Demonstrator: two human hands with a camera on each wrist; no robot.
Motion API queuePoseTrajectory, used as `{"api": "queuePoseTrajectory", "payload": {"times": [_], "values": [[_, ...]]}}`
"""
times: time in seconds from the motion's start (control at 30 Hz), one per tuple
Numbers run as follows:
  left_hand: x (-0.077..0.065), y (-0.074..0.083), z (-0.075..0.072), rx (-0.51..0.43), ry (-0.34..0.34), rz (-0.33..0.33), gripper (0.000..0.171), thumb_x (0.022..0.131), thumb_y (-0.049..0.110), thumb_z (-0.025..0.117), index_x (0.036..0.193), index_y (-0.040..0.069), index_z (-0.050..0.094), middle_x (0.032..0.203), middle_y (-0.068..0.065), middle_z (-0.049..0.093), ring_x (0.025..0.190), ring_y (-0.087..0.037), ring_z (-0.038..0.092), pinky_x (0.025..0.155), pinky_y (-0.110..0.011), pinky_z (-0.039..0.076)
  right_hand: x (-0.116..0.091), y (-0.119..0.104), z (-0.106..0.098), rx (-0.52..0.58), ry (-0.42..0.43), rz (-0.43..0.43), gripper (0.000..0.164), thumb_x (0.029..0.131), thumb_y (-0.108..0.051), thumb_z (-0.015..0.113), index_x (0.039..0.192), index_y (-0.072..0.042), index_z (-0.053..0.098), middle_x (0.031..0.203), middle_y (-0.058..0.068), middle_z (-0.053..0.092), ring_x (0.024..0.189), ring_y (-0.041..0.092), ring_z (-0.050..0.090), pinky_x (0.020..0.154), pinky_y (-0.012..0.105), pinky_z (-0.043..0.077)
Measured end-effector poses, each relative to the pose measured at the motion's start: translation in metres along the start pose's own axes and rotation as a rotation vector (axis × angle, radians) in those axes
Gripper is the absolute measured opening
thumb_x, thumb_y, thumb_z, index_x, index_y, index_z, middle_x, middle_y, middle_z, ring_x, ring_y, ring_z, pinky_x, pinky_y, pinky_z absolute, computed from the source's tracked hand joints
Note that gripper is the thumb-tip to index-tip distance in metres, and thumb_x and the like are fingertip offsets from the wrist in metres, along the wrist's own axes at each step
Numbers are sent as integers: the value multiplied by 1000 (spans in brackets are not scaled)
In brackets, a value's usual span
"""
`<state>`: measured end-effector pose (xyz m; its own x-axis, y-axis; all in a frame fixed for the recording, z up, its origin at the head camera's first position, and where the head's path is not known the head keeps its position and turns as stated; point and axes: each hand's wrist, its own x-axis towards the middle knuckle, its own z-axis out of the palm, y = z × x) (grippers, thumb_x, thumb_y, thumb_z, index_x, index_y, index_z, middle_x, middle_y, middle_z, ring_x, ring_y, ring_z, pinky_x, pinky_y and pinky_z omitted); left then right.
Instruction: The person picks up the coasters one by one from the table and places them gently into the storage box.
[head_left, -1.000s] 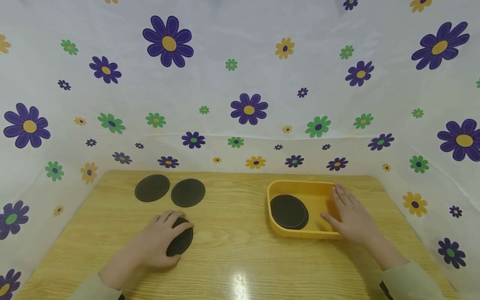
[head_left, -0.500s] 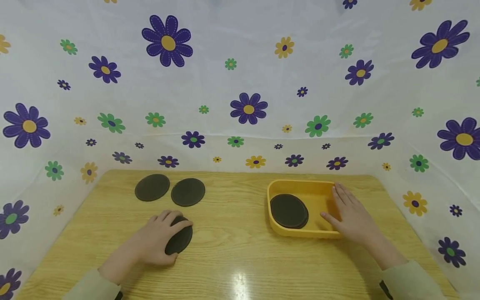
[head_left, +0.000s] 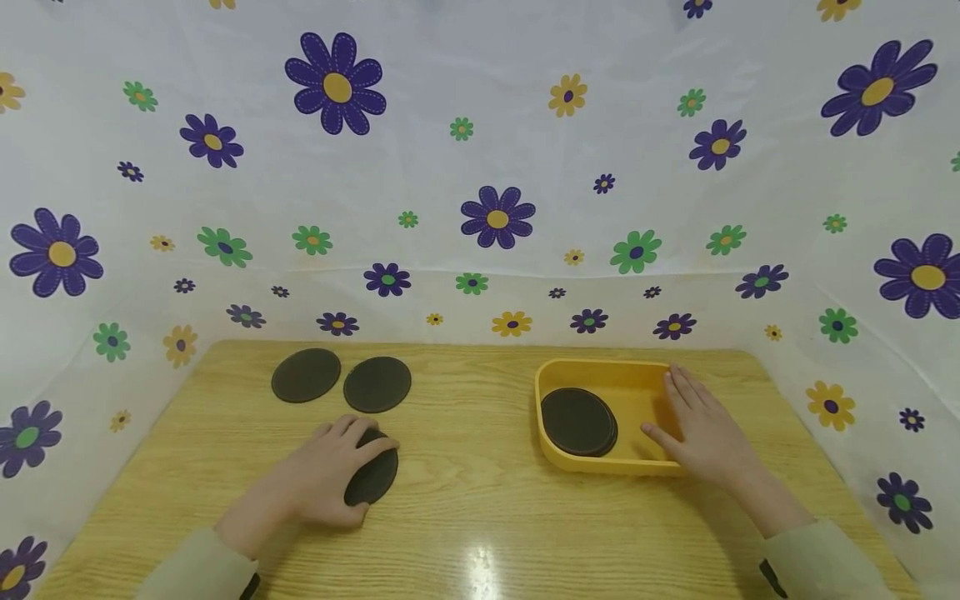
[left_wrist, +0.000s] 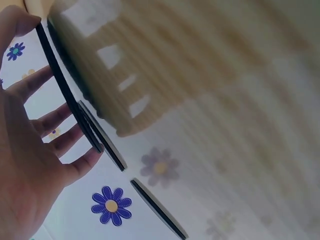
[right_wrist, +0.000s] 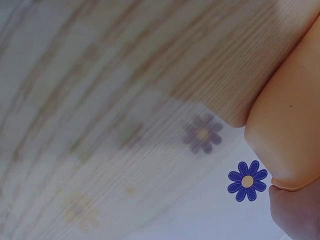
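Note:
My left hand [head_left: 326,475] grips a round black coaster [head_left: 372,475] by its edges, thumb on the near side and fingers on the far side. In the left wrist view the thin coaster [left_wrist: 62,82] shows edge-on, a little above its reflection in the table. Two more black coasters, a left one [head_left: 306,375] and a right one [head_left: 377,384], lie flat behind that hand. My right hand [head_left: 708,433] rests with straight fingers on the right side of a yellow tray [head_left: 611,467], its thumb over the inside. Stacked black coasters [head_left: 577,422] lie in the tray's left part.
A glossy wood-grain table [head_left: 465,433] carries everything. White flowered cloth [head_left: 420,167] rises behind it and at both sides. Wood surface lies between the left hand and the tray.
My left hand drifted slightly left, then moved a little to the right with the coaster in its grip. The right hand and the tray have stayed in place.

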<state>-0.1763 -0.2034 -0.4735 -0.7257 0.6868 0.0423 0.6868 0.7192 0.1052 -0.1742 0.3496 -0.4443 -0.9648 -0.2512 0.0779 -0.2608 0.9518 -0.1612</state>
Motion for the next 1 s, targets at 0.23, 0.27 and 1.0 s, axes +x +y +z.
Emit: {"api": "queuePoseTrajectory", "payload": {"times": [0.23, 0.27, 1.0], "values": [[17, 8, 0, 8, 3, 46, 80, 75, 44, 79, 149, 23, 57, 147, -16, 53, 132, -37, 51, 104, -62, 48, 1, 0, 1, 0, -6, 1, 97, 103, -55, 57, 161, 15, 24, 171, 34, 19, 160, 52, 20, 127, 63, 24], [20, 9, 1, 10, 1, 53, 80, 75, 44, 78, 149, 23, 56, 147, -16, 52, 132, -37, 51, 105, -62, 48, 1, 0, 1, 1, -7, 1, 97, 103, -55, 57, 161, 15, 24, 171, 34, 19, 160, 52, 20, 127, 63, 24], [87, 35, -25, 46, 27, 138, 81, 76, 46, 77, 151, 26, 55, 149, -14, 51, 135, -35, 48, 104, -59, 46, -1, -1, -1, 15, -3, 8, 97, 103, -55, 58, 161, 15, 24, 172, 34, 19, 160, 51, 19, 128, 63, 23]]}}
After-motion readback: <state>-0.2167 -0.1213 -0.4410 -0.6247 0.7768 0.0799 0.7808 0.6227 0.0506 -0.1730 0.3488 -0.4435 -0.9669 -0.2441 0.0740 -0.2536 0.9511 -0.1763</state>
